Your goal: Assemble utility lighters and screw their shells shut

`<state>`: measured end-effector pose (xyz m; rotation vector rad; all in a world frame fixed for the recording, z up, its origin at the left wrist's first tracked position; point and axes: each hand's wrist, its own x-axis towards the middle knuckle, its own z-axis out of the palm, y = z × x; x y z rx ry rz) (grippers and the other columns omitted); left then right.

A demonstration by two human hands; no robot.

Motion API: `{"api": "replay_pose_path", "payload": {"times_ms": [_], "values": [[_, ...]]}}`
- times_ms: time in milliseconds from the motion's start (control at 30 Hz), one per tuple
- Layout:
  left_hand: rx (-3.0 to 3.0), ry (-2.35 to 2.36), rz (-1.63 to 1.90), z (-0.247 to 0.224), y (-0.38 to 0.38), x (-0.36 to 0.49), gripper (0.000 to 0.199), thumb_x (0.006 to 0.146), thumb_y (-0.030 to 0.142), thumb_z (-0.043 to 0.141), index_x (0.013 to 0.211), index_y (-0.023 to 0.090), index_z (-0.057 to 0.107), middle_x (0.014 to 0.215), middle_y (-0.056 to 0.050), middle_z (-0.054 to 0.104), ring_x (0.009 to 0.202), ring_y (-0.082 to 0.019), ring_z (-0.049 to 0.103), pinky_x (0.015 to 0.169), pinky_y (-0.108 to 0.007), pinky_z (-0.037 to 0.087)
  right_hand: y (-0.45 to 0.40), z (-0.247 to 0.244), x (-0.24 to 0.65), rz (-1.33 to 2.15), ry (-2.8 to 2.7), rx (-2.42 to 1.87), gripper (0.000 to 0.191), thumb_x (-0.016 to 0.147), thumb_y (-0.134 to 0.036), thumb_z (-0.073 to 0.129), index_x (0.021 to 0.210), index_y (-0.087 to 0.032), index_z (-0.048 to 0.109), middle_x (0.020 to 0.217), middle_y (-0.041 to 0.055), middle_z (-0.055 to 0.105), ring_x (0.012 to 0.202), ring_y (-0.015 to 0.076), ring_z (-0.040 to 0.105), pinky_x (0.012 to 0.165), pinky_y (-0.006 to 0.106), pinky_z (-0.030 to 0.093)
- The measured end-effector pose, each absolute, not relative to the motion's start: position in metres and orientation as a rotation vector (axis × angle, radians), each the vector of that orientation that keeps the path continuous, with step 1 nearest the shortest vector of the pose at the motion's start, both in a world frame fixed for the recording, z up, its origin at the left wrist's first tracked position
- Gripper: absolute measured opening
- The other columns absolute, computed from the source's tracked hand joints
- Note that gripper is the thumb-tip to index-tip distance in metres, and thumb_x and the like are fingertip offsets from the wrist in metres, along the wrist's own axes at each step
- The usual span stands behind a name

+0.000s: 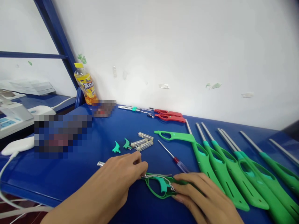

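Observation:
An opened green lighter shell (160,196) lies low at the middle of the table, with a teal trigger (163,184) and thin wires (161,176) inside. My left hand (126,169) is closed over the shell's neck end, pinching the lighter's metal tube (100,164), whose tip sticks out to the left. Fingers of my right hand (198,193) wrap the handle end of the shell and cover most of it. Beyond my left hand are loose teal triggers (116,147) and several clear fuel tanks (142,144).
A screwdriver (174,157) lies just beyond my right hand. Several green lighters (224,174) fill the right side. Red lighter shells (169,116) and metal tubes (127,108) lie near the wall. A drink bottle (86,85) and a white power strip (14,124) are at left.

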<state>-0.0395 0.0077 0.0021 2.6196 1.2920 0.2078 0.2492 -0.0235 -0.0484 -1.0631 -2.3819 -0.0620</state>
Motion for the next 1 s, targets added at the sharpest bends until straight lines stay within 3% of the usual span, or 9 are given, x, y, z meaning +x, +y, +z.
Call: {"api": "replay_pose_path", "payload": {"times_ms": [133, 233, 333, 400, 700, 867, 1000], "values": [[2.678, 1.323, 0.198, -0.01, 0.006, -0.041, 0.052, 0.079, -0.011, 0.042, 0.107, 0.026, 0.063, 0.108, -0.002, 0.07, 0.099, -0.02, 0.072, 0.086, -0.027, 0.055, -0.023, -0.049, 0.249, -0.054, -2.373, -1.071, 0.02, 0.109, -0.023, 0.056, 0.119, -0.03, 0.071, 0.117, 0.0006, 0.078, 0.104, 0.0186, 0.076, 0.085, 0.027, 0.067], [2.71, 1.352, 0.228, -0.024, 0.001, -0.049, 0.069, 0.076, -0.012, 0.042, 0.128, 0.03, 0.06, 0.127, -0.003, 0.069, 0.119, -0.023, 0.069, 0.097, -0.03, 0.057, -0.025, -0.05, 0.249, -0.042, -2.37, -1.076, 0.02, 0.108, -0.023, 0.057, 0.12, -0.031, 0.071, 0.119, -0.0004, 0.077, 0.106, 0.0187, 0.076, 0.086, 0.028, 0.067], [2.742, 1.292, 0.201, -0.035, -0.007, -0.06, 0.098, 0.074, -0.012, 0.044, 0.158, 0.037, 0.036, 0.153, -0.004, 0.058, 0.142, -0.028, 0.056, 0.112, -0.042, 0.053, -0.026, -0.05, 0.25, -0.038, -2.37, -1.072, 0.021, 0.108, -0.023, 0.057, 0.121, -0.031, 0.07, 0.12, -0.0009, 0.077, 0.106, 0.0187, 0.076, 0.086, 0.028, 0.067], [2.749, 1.286, 0.144, -0.04, -0.009, -0.066, 0.11, 0.073, -0.014, 0.043, 0.166, 0.041, 0.022, 0.16, -0.004, 0.053, 0.148, -0.029, 0.051, 0.116, -0.047, 0.051, -0.027, -0.051, 0.25, -0.037, -2.374, -1.077, 0.021, 0.109, -0.023, 0.055, 0.121, -0.032, 0.07, 0.12, -0.0009, 0.077, 0.106, 0.0187, 0.076, 0.086, 0.028, 0.067], [2.706, 1.273, 0.124, -0.038, -0.006, -0.071, 0.121, 0.071, -0.016, 0.04, 0.168, 0.05, 0.012, 0.164, 0.007, 0.048, 0.152, -0.021, 0.046, 0.125, -0.04, 0.043, -0.025, -0.049, 0.249, 0.012, -2.418, -1.101, 0.023, 0.109, -0.022, 0.052, 0.12, -0.031, 0.07, 0.123, 0.0012, 0.077, 0.109, 0.0206, 0.075, 0.087, 0.029, 0.066], [2.77, 1.207, 0.138, -0.036, -0.007, -0.072, 0.117, 0.074, -0.016, 0.04, 0.17, 0.045, 0.012, 0.169, 0.005, 0.042, 0.155, -0.023, 0.04, 0.134, -0.05, 0.024, -0.027, -0.048, 0.251, 0.002, -2.415, -1.106, 0.021, 0.11, -0.023, 0.052, 0.119, -0.03, 0.07, 0.124, 0.0012, 0.076, 0.109, 0.0201, 0.075, 0.087, 0.029, 0.066], [2.73, 1.188, 0.166, -0.041, -0.001, -0.073, 0.115, 0.076, -0.016, 0.04, 0.169, 0.048, 0.016, 0.165, 0.006, 0.047, 0.152, -0.023, 0.045, 0.132, -0.051, 0.03, -0.027, -0.048, 0.251, -0.006, -2.43, -1.087, 0.021, 0.11, -0.022, 0.05, 0.118, -0.03, 0.069, 0.123, 0.0005, 0.076, 0.108, 0.0196, 0.075, 0.086, 0.028, 0.066]]}}
